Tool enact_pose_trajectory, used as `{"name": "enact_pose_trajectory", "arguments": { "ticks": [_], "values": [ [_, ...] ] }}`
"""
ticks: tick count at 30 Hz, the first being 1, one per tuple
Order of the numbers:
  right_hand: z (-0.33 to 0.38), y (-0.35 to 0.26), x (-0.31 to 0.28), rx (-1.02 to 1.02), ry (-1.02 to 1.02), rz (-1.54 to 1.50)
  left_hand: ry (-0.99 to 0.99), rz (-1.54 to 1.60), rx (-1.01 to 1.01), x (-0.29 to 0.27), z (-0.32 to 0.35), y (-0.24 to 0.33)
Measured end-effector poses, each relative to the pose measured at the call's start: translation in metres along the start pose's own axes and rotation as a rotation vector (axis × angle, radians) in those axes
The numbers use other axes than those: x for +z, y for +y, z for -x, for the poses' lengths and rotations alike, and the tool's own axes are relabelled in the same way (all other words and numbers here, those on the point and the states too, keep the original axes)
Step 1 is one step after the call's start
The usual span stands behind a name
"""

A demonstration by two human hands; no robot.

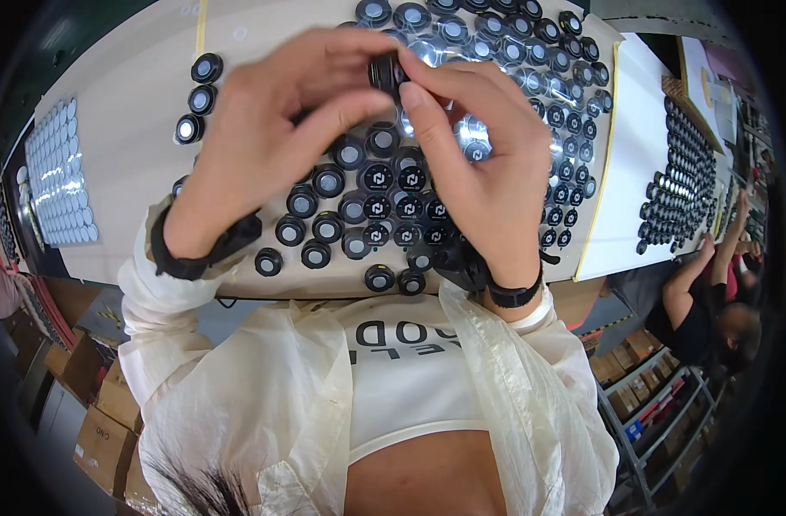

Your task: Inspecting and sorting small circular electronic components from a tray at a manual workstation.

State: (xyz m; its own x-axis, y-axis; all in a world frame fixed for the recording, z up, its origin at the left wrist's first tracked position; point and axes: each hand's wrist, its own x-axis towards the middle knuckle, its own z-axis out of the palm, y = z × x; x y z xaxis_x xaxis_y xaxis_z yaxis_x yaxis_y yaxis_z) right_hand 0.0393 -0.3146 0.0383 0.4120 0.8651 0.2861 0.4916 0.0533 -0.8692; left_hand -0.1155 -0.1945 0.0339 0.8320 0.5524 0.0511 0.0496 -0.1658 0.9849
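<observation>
Above the table I hold a small black round cap [386, 72], tilted on its edge. My right hand [487, 138] pinches its side between thumb and forefinger. My left hand [277, 120] is curled around its other side, its thumb just below the cap and its fingers slightly blurred by motion. Under my hands lies a glossy clear sheet with round black labels [376, 177] marked in white. More black caps with pale grey round centres [328, 181] stand about it, several partly covered by my hands.
Three black caps [203, 99] stand apart near a yellow tape line at the left. Pale round discs [62, 176] cover a sheet at the far left. Dark pieces in rows [681, 181] fill a white surface at the right, beside another person [694, 301]. Cardboard boxes [105, 439] are stacked lower left.
</observation>
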Motion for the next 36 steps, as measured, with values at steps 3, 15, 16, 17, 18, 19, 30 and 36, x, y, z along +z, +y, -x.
{"name": "enact_pose_trajectory", "arguments": {
  "ticks": [3,15,16,17,18,19,30,36],
  "values": [
    [0.003,0.012,0.016,-0.16,-0.002,0.016,-0.044,-0.149,0.143,-0.025,-0.031,0.0],
    [0.003,0.002,-0.013,0.108,-0.209,0.04,-0.085,-1.23,0.131,-0.12,-0.15,-0.041],
    [0.001,-0.006,-0.01,0.084,-0.267,0.018,-0.001,-1.311,0.152,-0.136,-0.117,-0.023],
    [-0.001,-0.009,-0.013,0.139,-0.279,0.024,0.012,-1.319,0.0,-0.122,-0.1,-0.002],
    [-0.002,-0.007,-0.015,0.15,-0.279,0.024,-0.091,-1.3,0.022,-0.123,-0.082,0.01],
    [0.003,0.002,-0.023,0.167,-0.289,0.161,-0.218,-1.235,0.112,-0.12,-0.083,-0.002],
    [0.015,-0.009,-0.004,0.101,-0.546,0.334,-0.217,-0.888,-0.061,-0.119,0.005,-0.014],
    [0.016,-0.008,-0.001,0.134,-0.484,0.362,-0.102,-0.742,0.145,-0.066,-0.005,-0.006]
  ]
}}
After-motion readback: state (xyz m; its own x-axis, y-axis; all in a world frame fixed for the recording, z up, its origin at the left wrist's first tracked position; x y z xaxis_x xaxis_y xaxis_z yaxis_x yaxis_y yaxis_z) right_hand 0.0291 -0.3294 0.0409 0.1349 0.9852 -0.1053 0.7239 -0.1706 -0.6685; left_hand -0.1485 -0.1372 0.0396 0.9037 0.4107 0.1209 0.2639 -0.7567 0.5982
